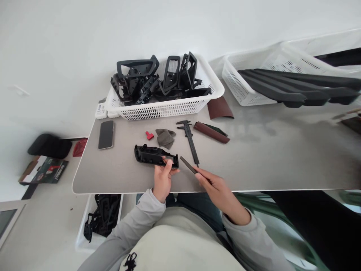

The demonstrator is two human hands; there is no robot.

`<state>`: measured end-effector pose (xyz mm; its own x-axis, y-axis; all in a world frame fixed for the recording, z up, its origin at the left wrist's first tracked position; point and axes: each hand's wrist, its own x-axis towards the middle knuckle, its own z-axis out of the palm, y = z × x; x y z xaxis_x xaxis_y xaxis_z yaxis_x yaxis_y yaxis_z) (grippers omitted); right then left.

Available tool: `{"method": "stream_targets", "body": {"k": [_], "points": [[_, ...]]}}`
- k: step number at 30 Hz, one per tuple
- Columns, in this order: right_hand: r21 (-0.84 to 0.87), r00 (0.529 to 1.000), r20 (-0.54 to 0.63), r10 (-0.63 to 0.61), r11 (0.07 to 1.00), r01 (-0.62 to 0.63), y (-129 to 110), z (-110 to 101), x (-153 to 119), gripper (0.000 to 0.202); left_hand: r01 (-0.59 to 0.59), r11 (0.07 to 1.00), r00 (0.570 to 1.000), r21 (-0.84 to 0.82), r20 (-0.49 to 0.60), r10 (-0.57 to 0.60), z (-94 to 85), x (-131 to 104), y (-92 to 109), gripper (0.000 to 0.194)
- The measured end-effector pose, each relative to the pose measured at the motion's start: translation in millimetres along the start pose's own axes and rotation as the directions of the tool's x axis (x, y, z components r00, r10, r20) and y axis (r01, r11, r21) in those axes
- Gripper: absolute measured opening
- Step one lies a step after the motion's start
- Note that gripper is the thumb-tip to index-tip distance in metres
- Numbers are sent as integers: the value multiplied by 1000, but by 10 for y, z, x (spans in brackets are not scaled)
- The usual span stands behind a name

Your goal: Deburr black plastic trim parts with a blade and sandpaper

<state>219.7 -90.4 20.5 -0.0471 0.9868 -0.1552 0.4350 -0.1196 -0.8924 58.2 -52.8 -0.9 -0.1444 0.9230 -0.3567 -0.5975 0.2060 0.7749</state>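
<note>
My left hand (163, 180) is closed round the right end of a black plastic trim part (152, 155), with the thumb on top. Clips and ribs line the part's edge. In my right hand (211, 184) is a thin flat dark stick (188, 165), pinched near its lower end. Its tip points at the trim part, with a small gap between them. Just beyond lie a grey rag (165, 138), a small red piece (149, 136) and a dark caliper (188, 141). A curled reddish-brown sheet (212, 132) rests right of the caliper.
A white basket (166, 111) of black plastic frames stands at the back. Another white basket (239, 84) holds long dark parts. A phone (106, 134) lies left on the metal table (270, 158). Below the table's front edge sits a white bin (84, 241) of black parts.
</note>
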Motion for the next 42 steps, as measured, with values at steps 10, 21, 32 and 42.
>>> {"method": "stream_targets", "body": {"k": [10,21,32,42], "points": [[-70,980,143,-135,987,146,-37,-61,-36,43,21,1000,995,-18,96,-19,-46,-4,-17,48],[-277,957,159,-243,919,279,39,-70,-67,43,-1,999,999,-37,40,2,-51,13,5,50],[-275,950,164,-266,912,303,-54,9,-37,43,-66,998,998,5,-10,66,-66,26,15,63],[113,996,80,-45,993,36,10,85,-59,56,-124,992,991,-18,-55,123,-113,25,130,82]]}}
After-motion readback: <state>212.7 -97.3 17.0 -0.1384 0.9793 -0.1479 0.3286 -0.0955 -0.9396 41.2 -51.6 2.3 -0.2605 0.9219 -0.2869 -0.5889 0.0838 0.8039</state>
